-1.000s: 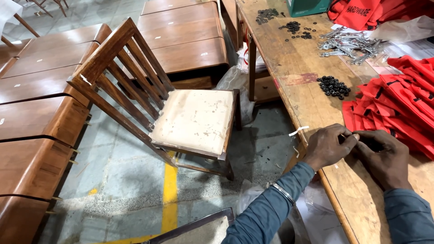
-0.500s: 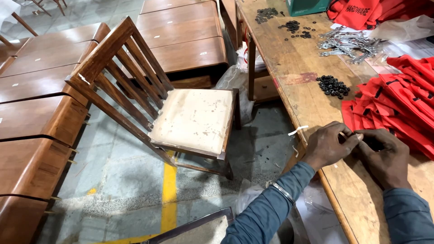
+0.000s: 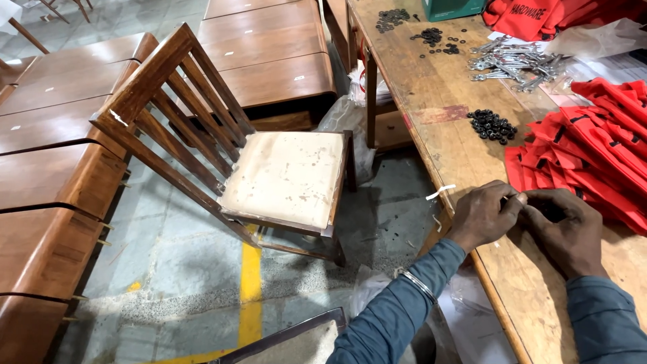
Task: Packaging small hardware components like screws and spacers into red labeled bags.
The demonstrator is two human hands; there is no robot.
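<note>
My left hand (image 3: pixel 482 214) and my right hand (image 3: pixel 565 228) rest together on the wooden workbench (image 3: pixel 441 91) near its front edge. Their fingertips meet and pinch a small item that is too tiny and hidden to identify. A pile of red cloth pouches (image 3: pixel 593 155) lies just beyond my right hand. A small heap of black washers (image 3: pixel 492 125) sits farther up the bench, above my left hand.
A wooden slat-back chair (image 3: pixel 269 168) with a pale worn seat stands left of the bench. Stacked wooden panels (image 3: pixel 60 182) fill the left side. Metal spanners (image 3: pixel 515 64), more black washers (image 3: pixel 431 35) and a green box (image 3: pixel 453 8) lie at the far bench end.
Both hands stay in the same spot on the bench, fingers working slightly at the small item. Nothing else has moved.
</note>
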